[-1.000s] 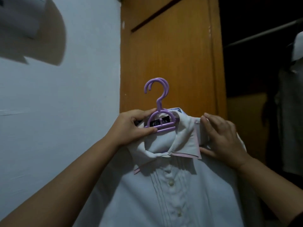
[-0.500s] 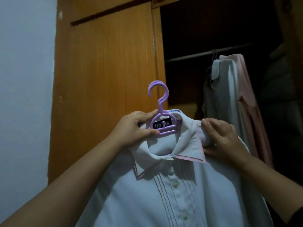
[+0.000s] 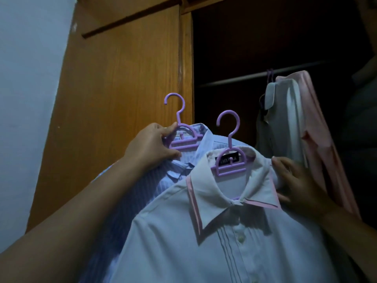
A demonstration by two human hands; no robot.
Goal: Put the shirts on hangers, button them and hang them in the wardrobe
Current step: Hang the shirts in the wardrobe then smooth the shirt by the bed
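Gripping: left hand (image 3: pixel 152 145) has thumb and fingers curled round the base of the rear hanger (image 3: pixel 179 135), thumb tip up at the arch, fingers under the lower bars. That purple hanger carries the striped shirt (image 3: pixel 142 186), blue w/ fine stripes, which hangs down behind and to the left of the white shirt (image 3: pixel 204 242). Right hand (image 3: pixel 299 184) pinches the white shirt's right shoulder, just beside the collar (image 3: pixel 234 193); thumb on the collar's pink-edged point, fingers folded over the shoulder fabric, so it's closed on cloth, not on the hanger itself.

White shirt sits on the front hanger (image 3: pixel 229 152), also purple, hook upright, a black label visible behind its arch. Collar has pink trim; the placket below it w/ pintucks looks buttoned, at least the top buttons in view. Front hanger's hook overlaps the dark wardrobe (image 3: pixel 275 37) opening; rear hanger's hook stands in front of the wooden door (image 3: pixel 122 88), left of the opening.

Inside the wardrobe, the rail (image 3: pixel 234 78) runs across, above and right of both held hooks, neither hook touching it. Hung on the rail, right of the white shirt: a grey shirt (image 3: pixel 281 119) and, just beside it, a pink shirt (image 3: pixel 318 129), on purple hooks. Wall (image 3: pixel 30 99) is left of the door.
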